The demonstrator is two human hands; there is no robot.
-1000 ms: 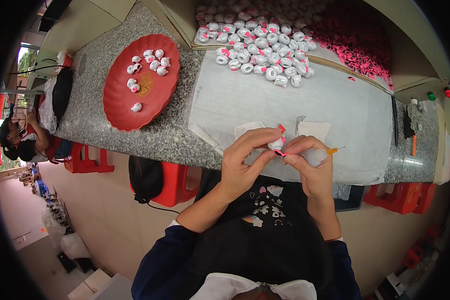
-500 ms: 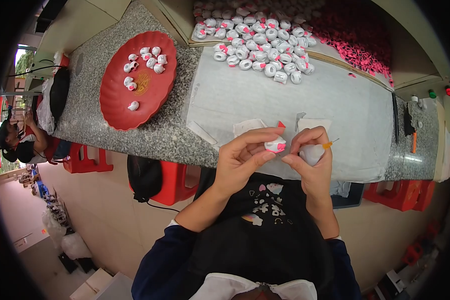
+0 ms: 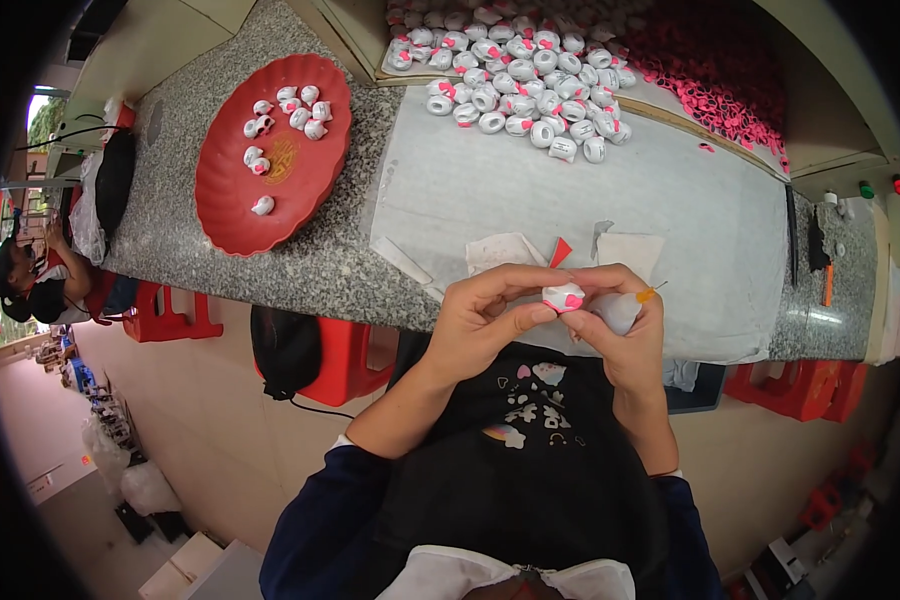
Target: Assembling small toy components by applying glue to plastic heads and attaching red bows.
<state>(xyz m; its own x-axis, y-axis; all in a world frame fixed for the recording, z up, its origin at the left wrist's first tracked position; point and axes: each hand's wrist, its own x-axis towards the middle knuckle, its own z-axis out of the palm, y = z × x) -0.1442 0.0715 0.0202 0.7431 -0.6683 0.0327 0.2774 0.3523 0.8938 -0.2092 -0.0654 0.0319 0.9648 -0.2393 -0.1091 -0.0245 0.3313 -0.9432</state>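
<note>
A small white plastic toy head [image 3: 562, 296] with a pink bow and a pink lower edge is pinched between the thumb and fingers of my left hand [image 3: 477, 322]. My right hand [image 3: 625, 345] has its thumb and forefinger against the head's right side. Tucked in the palm of that same hand is a soft translucent glue bottle [image 3: 620, 313], its orange needle tip [image 3: 646, 296] pointing up to the right. Both hands are just above the near edge of the white sheet [image 3: 710, 250].
Many white heads [image 3: 530, 90] lie heaped at the back, beside a pile of pink pieces [image 3: 715, 110]. A red scalloped plate [image 3: 220, 190] at left carries several heads. Paper scraps [image 3: 630, 255] and a red pointed piece [image 3: 560, 250] lie beyond my hands. Another person [image 3: 45, 275] sits far left.
My hands have come together; the right thumb and forefinger now touch the toy head, which has moved slightly right. The glue bottle stays in my right palm.
</note>
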